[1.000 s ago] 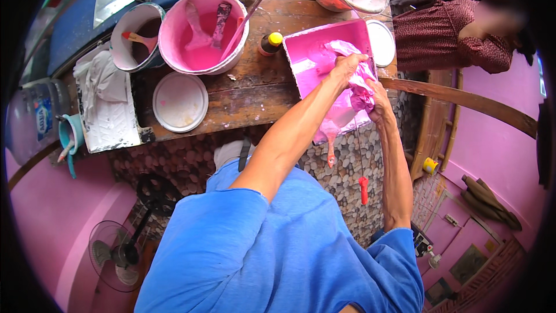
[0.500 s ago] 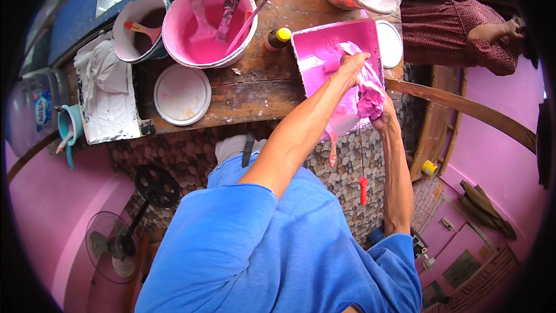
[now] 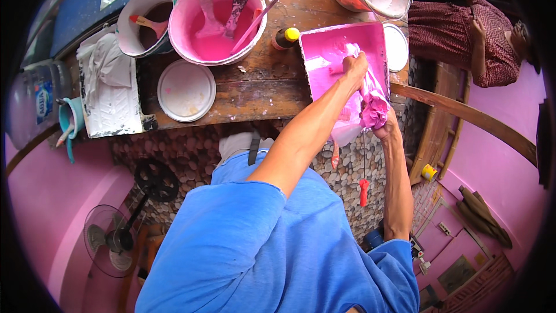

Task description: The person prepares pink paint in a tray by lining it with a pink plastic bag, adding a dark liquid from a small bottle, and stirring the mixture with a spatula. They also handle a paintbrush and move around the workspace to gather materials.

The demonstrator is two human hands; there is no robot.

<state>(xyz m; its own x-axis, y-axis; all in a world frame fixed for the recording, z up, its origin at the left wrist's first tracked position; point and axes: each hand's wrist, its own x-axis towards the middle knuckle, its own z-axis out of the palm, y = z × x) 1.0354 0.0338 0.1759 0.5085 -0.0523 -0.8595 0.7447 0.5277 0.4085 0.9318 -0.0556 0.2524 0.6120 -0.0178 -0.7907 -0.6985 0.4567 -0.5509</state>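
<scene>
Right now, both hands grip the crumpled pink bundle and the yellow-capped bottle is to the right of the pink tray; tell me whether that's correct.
Not quite: the head view shows the yellow-capped bottle to the left of the pink tray, not the right. The left hand and right hand do both grip the crumpled pink bundle.

So the left forearm [image 3: 307, 130] cuts diagonally across the front of the body, up and over to the right, looking pretty straight where it's bare. Left hand [image 3: 356, 68] is the farther-out one, fingers curled in tight with the back of it mostly facing up. The right forearm [image 3: 398, 182] runs almost straight out on its own side, and the right hand [image 3: 387, 130] sits closer to the body, also gripping, though most of its fingers are hidden. Hands are near each other, not touching.
</scene>
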